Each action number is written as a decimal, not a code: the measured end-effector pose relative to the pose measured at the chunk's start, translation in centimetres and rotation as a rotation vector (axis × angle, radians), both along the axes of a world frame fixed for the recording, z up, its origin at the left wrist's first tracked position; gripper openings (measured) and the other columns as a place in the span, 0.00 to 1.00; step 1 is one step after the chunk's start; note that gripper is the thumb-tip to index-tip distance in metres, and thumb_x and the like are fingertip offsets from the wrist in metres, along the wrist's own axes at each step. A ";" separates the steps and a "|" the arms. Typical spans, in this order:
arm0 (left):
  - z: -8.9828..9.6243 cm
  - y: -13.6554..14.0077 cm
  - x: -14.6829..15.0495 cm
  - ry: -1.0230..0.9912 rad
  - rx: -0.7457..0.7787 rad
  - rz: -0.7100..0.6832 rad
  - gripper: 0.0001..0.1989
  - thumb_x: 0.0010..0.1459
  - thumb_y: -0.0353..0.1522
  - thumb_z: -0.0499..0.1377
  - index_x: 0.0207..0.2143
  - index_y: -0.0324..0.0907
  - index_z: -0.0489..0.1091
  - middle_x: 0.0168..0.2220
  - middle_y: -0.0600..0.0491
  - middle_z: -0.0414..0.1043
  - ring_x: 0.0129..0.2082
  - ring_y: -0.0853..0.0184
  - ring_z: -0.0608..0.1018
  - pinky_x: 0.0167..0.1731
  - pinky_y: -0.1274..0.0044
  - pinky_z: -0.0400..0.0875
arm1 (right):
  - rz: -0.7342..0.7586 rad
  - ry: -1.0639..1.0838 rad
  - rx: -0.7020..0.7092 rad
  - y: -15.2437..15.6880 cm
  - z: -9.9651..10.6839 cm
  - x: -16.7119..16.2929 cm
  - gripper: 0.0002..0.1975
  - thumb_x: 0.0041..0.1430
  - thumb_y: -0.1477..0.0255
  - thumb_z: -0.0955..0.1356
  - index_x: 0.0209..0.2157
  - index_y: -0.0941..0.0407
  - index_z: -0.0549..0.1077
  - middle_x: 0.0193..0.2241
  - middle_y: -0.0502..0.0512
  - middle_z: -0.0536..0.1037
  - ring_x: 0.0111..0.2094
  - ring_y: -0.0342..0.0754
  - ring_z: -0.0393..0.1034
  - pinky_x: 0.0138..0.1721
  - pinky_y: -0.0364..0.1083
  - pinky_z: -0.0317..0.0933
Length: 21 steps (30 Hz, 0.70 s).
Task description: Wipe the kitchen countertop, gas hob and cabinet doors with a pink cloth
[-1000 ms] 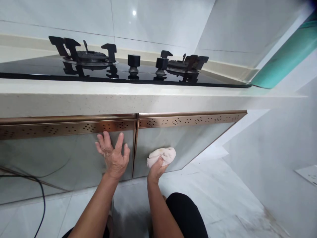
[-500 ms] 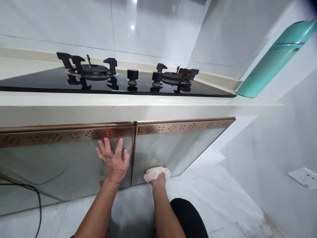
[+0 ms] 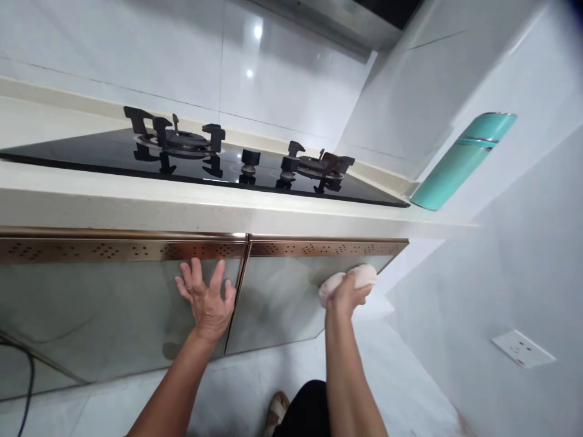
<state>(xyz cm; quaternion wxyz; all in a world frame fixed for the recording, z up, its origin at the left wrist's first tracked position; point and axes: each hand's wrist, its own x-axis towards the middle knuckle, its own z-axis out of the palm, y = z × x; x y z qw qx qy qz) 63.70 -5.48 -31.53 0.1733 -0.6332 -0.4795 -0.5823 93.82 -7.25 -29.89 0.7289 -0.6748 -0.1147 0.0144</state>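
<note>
Your cloth (image 3: 348, 279) is bunched into a pale wad against the right cabinet door (image 3: 282, 303), up near that door's top right corner, just under the perforated copper trim (image 3: 319, 247). Your right hand (image 3: 346, 294) is closed around it from behind, fingers wrapped over the wad, so most of the cloth sits between palm and panel. Keep the pressure flat through the palm, not the fingertips; a bunched cloth tends to touch at one small spot, so I judge that spreading it a little would cover more of the glossy face.

At nine o'clock from the cloth, your left hand (image 3: 207, 297) lies open on the left cabinet door (image 3: 104, 315), fingers spread, holding nothing, its fingertips touching the lower edge of the trim. It serves well as a brace; keep it planted, though it may leave prints on that shiny door.

At twelve o'clock, above the trim, the table (image 3: 182, 209) carries the black gas hob (image 3: 204, 161), and at two o'clock a teal bottle (image 3: 462, 161) stands near the corner. A wall socket (image 3: 523, 349) sits at four o'clock.
</note>
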 end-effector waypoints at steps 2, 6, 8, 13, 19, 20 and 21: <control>-0.1 0.2 0.0 -0.003 0.004 0.012 0.33 0.56 0.27 0.61 0.64 0.50 0.61 0.74 0.44 0.35 0.73 0.45 0.40 0.66 0.45 0.38 | -0.013 -0.062 -0.017 -0.3 0.0 -3.1 0.42 0.54 0.59 0.67 0.67 0.58 0.52 0.63 0.70 0.55 0.62 0.61 0.55 0.61 0.59 0.56; 0.0 0.3 -0.2 0.020 0.021 0.017 0.38 0.55 0.27 0.62 0.67 0.51 0.55 0.74 0.43 0.33 0.72 0.43 0.39 0.65 0.44 0.38 | 0.152 -0.297 0.023 -1.8 -1.4 -9.9 0.42 0.55 0.54 0.67 0.65 0.60 0.54 0.59 0.70 0.53 0.62 0.59 0.54 0.61 0.58 0.56; 0.1 0.3 -0.3 0.042 0.026 0.018 0.39 0.56 0.28 0.62 0.68 0.52 0.54 0.74 0.44 0.32 0.72 0.44 0.39 0.65 0.44 0.38 | 0.221 -0.400 0.059 -2.2 -1.7 -11.6 0.40 0.55 0.55 0.68 0.63 0.59 0.56 0.57 0.69 0.55 0.58 0.57 0.57 0.58 0.58 0.59; 0.2 0.4 -0.5 0.060 0.037 0.020 0.40 0.56 0.29 0.62 0.68 0.53 0.52 0.74 0.43 0.32 0.73 0.45 0.39 0.65 0.44 0.40 | 0.166 -0.576 0.037 -1.6 -0.8 -9.0 0.32 0.58 0.60 0.64 0.61 0.59 0.59 0.59 0.69 0.57 0.61 0.58 0.56 0.61 0.61 0.54; 0.0 0.5 -0.4 0.062 0.049 0.033 0.39 0.56 0.28 0.62 0.67 0.53 0.54 0.74 0.45 0.33 0.73 0.45 0.40 0.65 0.46 0.41 | -0.004 -0.481 0.018 -0.1 2.6 0.6 0.35 0.57 0.62 0.61 0.64 0.61 0.56 0.60 0.68 0.63 0.62 0.57 0.57 0.64 0.59 0.51; 0.0 0.5 -0.4 0.055 0.049 0.030 0.39 0.56 0.28 0.62 0.67 0.53 0.54 0.74 0.45 0.33 0.73 0.45 0.40 0.65 0.46 0.40 | -0.036 -0.434 0.023 0.2 3.2 2.5 0.35 0.57 0.63 0.62 0.64 0.60 0.56 0.60 0.67 0.64 0.62 0.56 0.58 0.64 0.58 0.52; 0.0 0.5 -0.3 0.047 0.049 0.026 0.39 0.56 0.28 0.62 0.67 0.53 0.54 0.74 0.45 0.32 0.73 0.45 0.40 0.65 0.45 0.40 | -0.069 -0.375 0.032 0.4 3.8 4.4 0.34 0.58 0.63 0.61 0.64 0.60 0.56 0.60 0.66 0.64 0.61 0.55 0.60 0.63 0.57 0.53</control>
